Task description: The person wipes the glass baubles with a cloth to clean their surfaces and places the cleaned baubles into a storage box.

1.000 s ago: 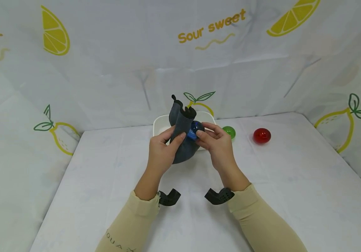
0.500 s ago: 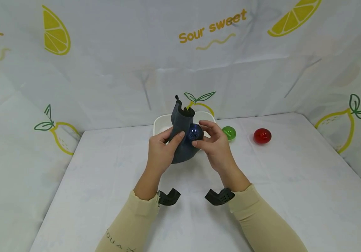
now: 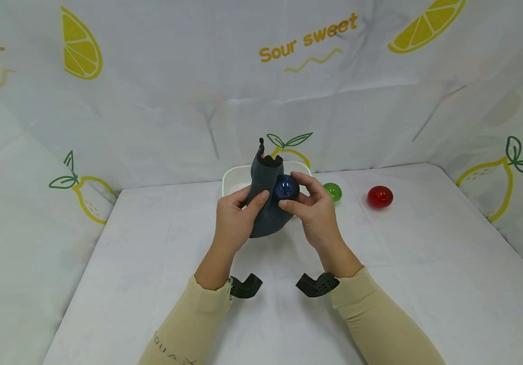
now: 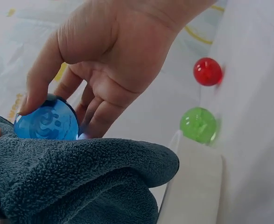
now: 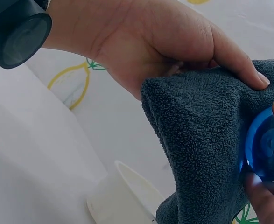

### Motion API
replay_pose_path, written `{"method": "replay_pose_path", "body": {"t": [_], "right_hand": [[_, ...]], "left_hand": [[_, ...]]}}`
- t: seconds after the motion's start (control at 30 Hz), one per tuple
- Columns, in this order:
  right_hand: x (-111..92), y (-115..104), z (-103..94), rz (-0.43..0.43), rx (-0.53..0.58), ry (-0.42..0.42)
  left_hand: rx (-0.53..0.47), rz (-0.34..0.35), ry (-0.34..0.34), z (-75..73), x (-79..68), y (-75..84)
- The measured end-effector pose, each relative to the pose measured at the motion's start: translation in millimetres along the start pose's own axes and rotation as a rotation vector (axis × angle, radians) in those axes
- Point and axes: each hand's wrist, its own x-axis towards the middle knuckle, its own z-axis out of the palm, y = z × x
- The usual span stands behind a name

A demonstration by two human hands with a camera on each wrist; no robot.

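A dark blue-grey terry towel (image 3: 265, 220) hangs folded in my left hand (image 3: 235, 219), whose thumb presses on its front. In the right wrist view the left thumb lies across the towel (image 5: 202, 135). My right hand (image 3: 317, 213) pinches a clear blue ball (image 3: 287, 188) between thumb and fingers, right against the towel. The left wrist view shows the blue ball (image 4: 47, 122) with its lower part hidden behind the towel's edge. Both hands are raised in front of the white container.
Behind the towel stands a white container (image 3: 234, 178), partly hidden. A green ball (image 3: 333, 192) lies just right of it, with a red ball (image 3: 380, 196) farther right. White cloth with lemon prints hangs behind and at the sides.
The blue ball has turned in my right fingers and stays beside the towel. The towel's top has shifted slightly right and folded closer together. The green and red balls have not moved.
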Motion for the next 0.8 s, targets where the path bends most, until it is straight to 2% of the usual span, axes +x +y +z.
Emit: {"method": "replay_pose_path", "body": {"t": [0.13, 0.33, 0.5, 0.6, 0.8], "right_hand": [[1.3, 0.9, 0.7, -0.008, -0.034, 0.047], [1.1, 2.8, -1.0, 0.013, -0.116, 0.073], [0.0, 3.4, -3.1, 0.003, -0.249, 0.041], [-1.3, 3.8, -3.1, -0.096, -0.385, 0.0], [-3.5, 6.3, -2.6, -0.369, -0.653, -0.029]], "left_hand": [[0.004, 0.009, -0.009, -0.1, -0.2, -0.1], [-0.001, 0.027, -0.013, -2.4, 0.0, -0.3], [0.004, 0.038, -0.012, -3.9, -0.2, -0.6], [0.008, 0.036, -0.007, -4.4, -0.3, -0.4], [0.008, 0.05, -0.016, -3.7, -0.6, 0.4]]}}
